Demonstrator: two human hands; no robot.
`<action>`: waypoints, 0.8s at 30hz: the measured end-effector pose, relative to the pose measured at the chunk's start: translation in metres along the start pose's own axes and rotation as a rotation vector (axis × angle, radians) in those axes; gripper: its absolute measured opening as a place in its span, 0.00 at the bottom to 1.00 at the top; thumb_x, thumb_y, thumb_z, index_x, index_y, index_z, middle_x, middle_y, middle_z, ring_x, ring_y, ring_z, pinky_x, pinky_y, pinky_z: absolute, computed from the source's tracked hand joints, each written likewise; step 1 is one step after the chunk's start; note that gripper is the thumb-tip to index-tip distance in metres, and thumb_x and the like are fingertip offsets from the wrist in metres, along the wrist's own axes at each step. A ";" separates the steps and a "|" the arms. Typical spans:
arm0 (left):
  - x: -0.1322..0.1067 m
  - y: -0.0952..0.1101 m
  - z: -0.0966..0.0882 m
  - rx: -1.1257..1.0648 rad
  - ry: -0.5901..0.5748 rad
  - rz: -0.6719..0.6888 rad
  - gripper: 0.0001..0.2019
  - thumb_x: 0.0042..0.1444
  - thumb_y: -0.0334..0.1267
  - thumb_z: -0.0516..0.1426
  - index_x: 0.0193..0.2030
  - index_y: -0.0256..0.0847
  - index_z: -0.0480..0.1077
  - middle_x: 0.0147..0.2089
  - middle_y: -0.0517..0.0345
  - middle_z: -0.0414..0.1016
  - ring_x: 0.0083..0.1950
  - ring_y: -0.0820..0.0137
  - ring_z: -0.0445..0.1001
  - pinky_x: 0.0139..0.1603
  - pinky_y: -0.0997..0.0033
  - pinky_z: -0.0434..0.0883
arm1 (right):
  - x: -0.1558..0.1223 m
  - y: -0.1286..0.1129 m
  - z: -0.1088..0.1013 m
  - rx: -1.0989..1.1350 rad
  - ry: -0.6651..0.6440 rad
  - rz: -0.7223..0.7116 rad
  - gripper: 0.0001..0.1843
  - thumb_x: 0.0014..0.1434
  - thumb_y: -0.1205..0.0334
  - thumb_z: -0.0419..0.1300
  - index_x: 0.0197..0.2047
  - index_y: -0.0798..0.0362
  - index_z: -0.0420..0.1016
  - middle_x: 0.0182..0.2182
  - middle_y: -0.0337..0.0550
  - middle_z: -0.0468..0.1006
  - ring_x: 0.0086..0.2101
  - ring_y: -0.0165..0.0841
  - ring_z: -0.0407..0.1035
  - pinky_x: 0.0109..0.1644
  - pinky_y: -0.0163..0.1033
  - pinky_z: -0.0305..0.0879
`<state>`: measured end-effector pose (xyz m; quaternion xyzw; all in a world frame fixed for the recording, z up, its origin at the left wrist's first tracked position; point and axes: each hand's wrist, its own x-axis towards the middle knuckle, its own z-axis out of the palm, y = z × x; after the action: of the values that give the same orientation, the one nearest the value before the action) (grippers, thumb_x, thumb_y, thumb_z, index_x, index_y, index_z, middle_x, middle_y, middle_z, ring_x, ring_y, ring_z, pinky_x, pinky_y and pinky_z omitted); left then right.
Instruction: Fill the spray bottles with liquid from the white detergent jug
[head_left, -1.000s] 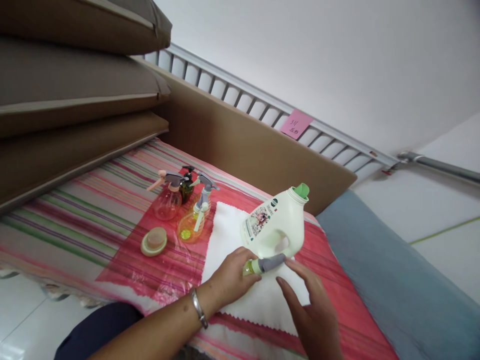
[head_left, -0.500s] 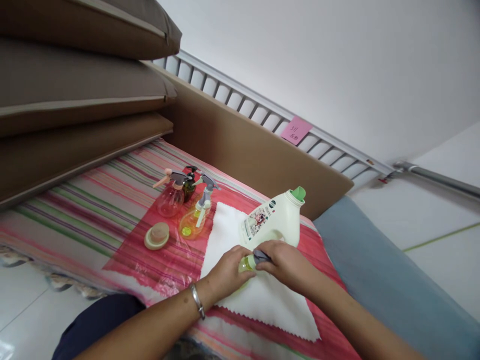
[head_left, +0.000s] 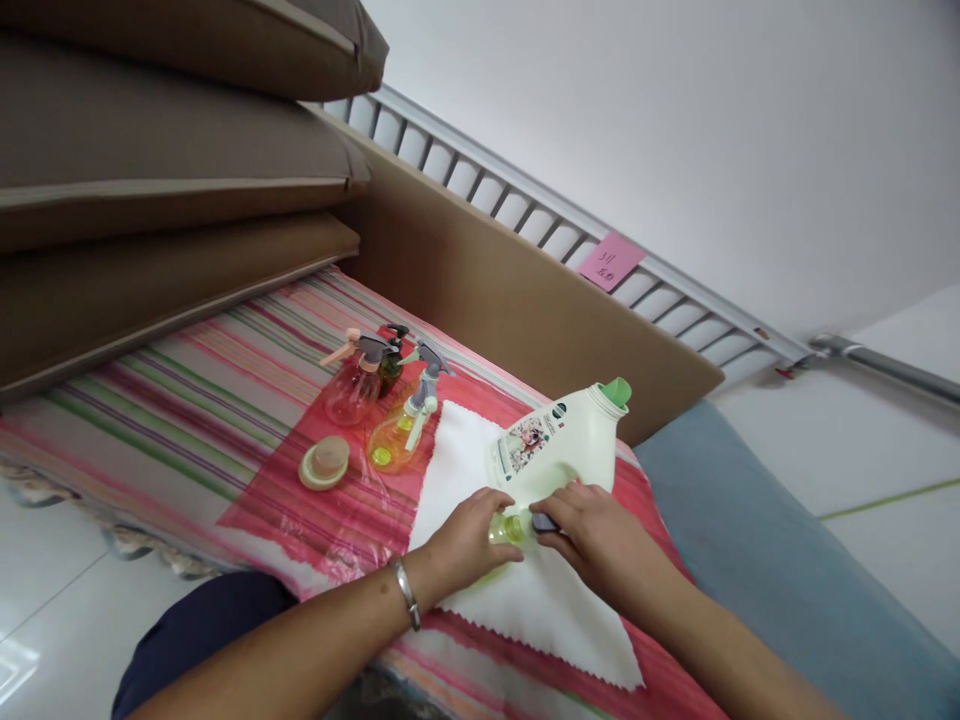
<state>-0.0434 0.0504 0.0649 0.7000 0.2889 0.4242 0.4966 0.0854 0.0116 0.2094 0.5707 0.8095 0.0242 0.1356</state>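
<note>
My left hand (head_left: 472, 540) is closed around a clear yellow-green spray bottle (head_left: 504, 530), whose neck points right. Its lower part is mostly hidden by my fingers. In my right hand (head_left: 589, 525) I grip a grey spray head (head_left: 544, 522), just off the bottle's neck. Both hands are over a white cloth (head_left: 551, 610) with a zigzag edge. Behind them a white detergent jug (head_left: 559, 440) with a green spout (head_left: 617, 392) stands on the cloth, its cap off.
Left of the cloth stand a pink spray bottle (head_left: 352, 395), an orange-yellow spray bottle (head_left: 390, 440) and a dark green pump bottle (head_left: 390, 372). A round cap (head_left: 324, 464) lies before them on red plastic sheeting (head_left: 281, 490). Cushions (head_left: 172, 145) are stacked at left; a brown board (head_left: 517, 290) stands behind.
My right hand has drawn the spray head slightly to the right, away from the bottle, and the bottle's neck now shows. The whole view has shifted a little.
</note>
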 end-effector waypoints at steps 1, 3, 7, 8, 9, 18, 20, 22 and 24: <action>0.000 0.000 0.001 0.002 -0.001 -0.004 0.26 0.39 0.33 0.68 0.46 0.42 0.67 0.47 0.53 0.72 0.50 0.61 0.70 0.53 0.59 0.67 | 0.000 0.001 0.002 0.008 -0.003 -0.023 0.08 0.57 0.67 0.58 0.41 0.53 0.74 0.34 0.45 0.77 0.39 0.41 0.67 0.45 0.46 0.57; 0.000 0.000 0.002 0.010 -0.006 -0.011 0.26 0.39 0.33 0.67 0.46 0.41 0.67 0.47 0.52 0.72 0.50 0.61 0.70 0.53 0.59 0.67 | 0.003 0.002 0.006 0.023 -0.020 -0.070 0.08 0.57 0.67 0.58 0.41 0.52 0.75 0.34 0.44 0.77 0.39 0.40 0.67 0.47 0.46 0.56; 0.000 -0.003 0.004 0.018 -0.017 0.005 0.26 0.40 0.33 0.67 0.47 0.40 0.66 0.47 0.51 0.72 0.50 0.61 0.70 0.53 0.60 0.66 | 0.009 0.002 0.009 0.049 -0.072 -0.097 0.09 0.57 0.66 0.59 0.42 0.51 0.75 0.34 0.44 0.78 0.39 0.39 0.67 0.48 0.46 0.54; 0.000 -0.003 0.004 0.017 -0.018 0.007 0.26 0.40 0.34 0.67 0.47 0.40 0.66 0.47 0.52 0.72 0.50 0.61 0.70 0.53 0.60 0.67 | 0.010 0.002 0.009 0.066 -0.088 -0.079 0.09 0.57 0.67 0.59 0.41 0.52 0.76 0.34 0.44 0.78 0.39 0.39 0.67 0.48 0.45 0.54; 0.001 -0.004 0.004 0.015 -0.020 0.007 0.26 0.40 0.34 0.67 0.47 0.40 0.66 0.47 0.52 0.72 0.50 0.61 0.70 0.53 0.60 0.67 | 0.012 0.002 0.008 0.086 -0.108 -0.056 0.08 0.56 0.67 0.59 0.40 0.52 0.76 0.34 0.44 0.77 0.39 0.39 0.67 0.47 0.43 0.55; -0.001 0.004 0.005 0.016 -0.029 -0.015 0.26 0.40 0.33 0.67 0.47 0.40 0.65 0.48 0.51 0.71 0.50 0.60 0.70 0.51 0.61 0.66 | 0.025 -0.001 0.010 0.173 -0.202 0.237 0.03 0.50 0.65 0.60 0.28 0.55 0.71 0.26 0.43 0.75 0.28 0.34 0.67 0.28 0.34 0.53; -0.002 0.007 0.006 -0.001 -0.013 -0.035 0.26 0.39 0.35 0.67 0.46 0.40 0.65 0.47 0.51 0.71 0.49 0.60 0.70 0.50 0.61 0.67 | 0.029 -0.001 0.012 0.182 -0.218 0.304 0.04 0.49 0.63 0.60 0.28 0.54 0.70 0.25 0.43 0.75 0.26 0.34 0.67 0.26 0.34 0.51; -0.002 0.008 0.007 -0.002 0.012 -0.057 0.24 0.39 0.37 0.68 0.44 0.41 0.65 0.45 0.53 0.71 0.47 0.60 0.70 0.48 0.61 0.67 | 0.032 -0.002 0.014 0.193 -0.223 0.350 0.05 0.48 0.62 0.60 0.28 0.54 0.69 0.24 0.42 0.74 0.26 0.33 0.67 0.25 0.34 0.50; -0.001 0.008 0.007 -0.005 0.044 -0.052 0.20 0.40 0.36 0.67 0.40 0.41 0.65 0.43 0.55 0.71 0.45 0.62 0.70 0.47 0.62 0.67 | 0.034 -0.002 0.015 0.205 -0.216 0.369 0.06 0.47 0.61 0.61 0.28 0.54 0.68 0.25 0.41 0.74 0.26 0.33 0.66 0.26 0.33 0.51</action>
<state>-0.0372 0.0439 0.0712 0.6815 0.3168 0.4271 0.5028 0.0763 0.0408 0.1876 0.7189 0.6707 -0.0950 0.1558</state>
